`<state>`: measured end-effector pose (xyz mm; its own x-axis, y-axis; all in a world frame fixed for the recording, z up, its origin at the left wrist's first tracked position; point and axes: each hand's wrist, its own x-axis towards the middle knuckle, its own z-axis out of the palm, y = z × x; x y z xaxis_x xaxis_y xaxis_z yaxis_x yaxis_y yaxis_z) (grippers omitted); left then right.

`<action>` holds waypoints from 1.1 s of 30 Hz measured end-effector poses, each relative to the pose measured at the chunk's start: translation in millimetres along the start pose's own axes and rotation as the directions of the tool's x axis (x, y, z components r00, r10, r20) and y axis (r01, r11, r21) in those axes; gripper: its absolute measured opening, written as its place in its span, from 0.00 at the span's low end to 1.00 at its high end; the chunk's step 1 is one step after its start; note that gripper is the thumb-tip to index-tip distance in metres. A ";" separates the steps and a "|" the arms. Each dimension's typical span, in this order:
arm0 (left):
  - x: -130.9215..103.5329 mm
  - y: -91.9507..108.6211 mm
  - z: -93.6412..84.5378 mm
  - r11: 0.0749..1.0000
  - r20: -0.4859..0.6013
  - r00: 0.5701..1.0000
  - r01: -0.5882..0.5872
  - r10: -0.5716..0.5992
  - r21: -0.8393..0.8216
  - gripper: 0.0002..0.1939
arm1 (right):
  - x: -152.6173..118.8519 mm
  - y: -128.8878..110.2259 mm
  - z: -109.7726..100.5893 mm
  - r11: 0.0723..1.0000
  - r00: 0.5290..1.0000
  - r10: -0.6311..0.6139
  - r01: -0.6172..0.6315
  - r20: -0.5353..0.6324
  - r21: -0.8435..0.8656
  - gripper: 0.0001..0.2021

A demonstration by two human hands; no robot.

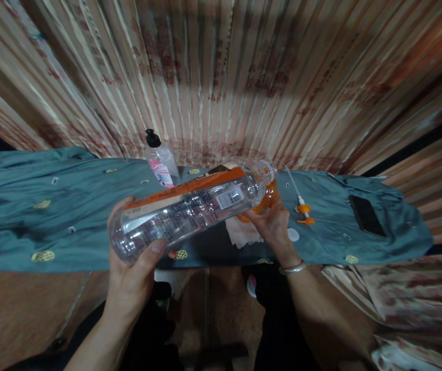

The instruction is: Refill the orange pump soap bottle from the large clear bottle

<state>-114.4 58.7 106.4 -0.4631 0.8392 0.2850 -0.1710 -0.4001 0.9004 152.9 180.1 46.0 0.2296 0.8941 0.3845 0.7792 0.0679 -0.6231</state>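
A large clear plastic bottle with an orange-and-cream printed label is held tilted above the table, its base lower at the left and its neck raised toward the right. Its base end is clasped by the left hand, with the thumb laid along the near side. A small translucent orange bottle, partly hidden behind the clear neck, is gripped by the right hand; whether the clear bottle is also touched by that hand cannot be told. The hands are set apart, one at each end of the clear bottle. A silver-coloured bracelet is worn on the right wrist. The table is covered by a teal cloth with yellow oval motifs. A white paper sheet is laid beneath the orange bottle, toward the near edge, with a white round disc beside it. An orange-and-white pump head with a long tube is laid farther right, and a black smartphone near the right end. A clear bottle with a black pump top and pink label is stood by the far edge.
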 end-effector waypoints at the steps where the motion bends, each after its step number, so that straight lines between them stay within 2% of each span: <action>1: -0.3 -1.5 -0.7 1.000 0.004 1.000 -0.009 0.009 -0.002 0.36 | 0.1 -0.1 0.1 1.000 1.000 0.002 -0.002 0.004 -0.002 0.34; 9: -1.1 -6.2 -3.7 0.998 -0.016 1.000 0.003 -0.004 -0.057 0.38 | 0.4 -2.1 0.1 1.000 0.999 0.028 -0.028 0.026 -0.002 0.32; 13: -1.2 -6.5 -3.9 0.998 -0.028 1.000 0.008 -0.010 -0.069 0.39 | 1.8 -6.1 -2.4 0.999 0.998 0.039 -0.038 0.054 -0.016 0.36; 23: -2.5 -15.5 -7.9 0.998 0.007 0.999 -0.039 0.039 -0.039 0.36 | 1.5 -1.0 0.8 0.999 1.000 -0.011 0.010 0.024 0.054 0.34; 27: -1.9 -15.4 -8.2 0.999 -0.021 1.000 -0.024 0.023 -0.037 0.38 | 2.2 -2.2 2.0 0.999 0.999 0.009 -0.011 0.033 0.043 0.36; 33: -0.8 -15.2 -8.3 0.999 -0.022 0.999 -0.024 0.023 -0.036 0.39 | 0.0 -4.7 2.2 0.999 0.999 0.027 -0.028 0.027 0.035 0.32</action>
<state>-118.6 61.1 89.7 -0.4858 0.8215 0.2987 -0.1909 -0.4332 0.8809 148.0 180.7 47.4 0.2342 0.9073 0.3491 0.7518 0.0587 -0.6568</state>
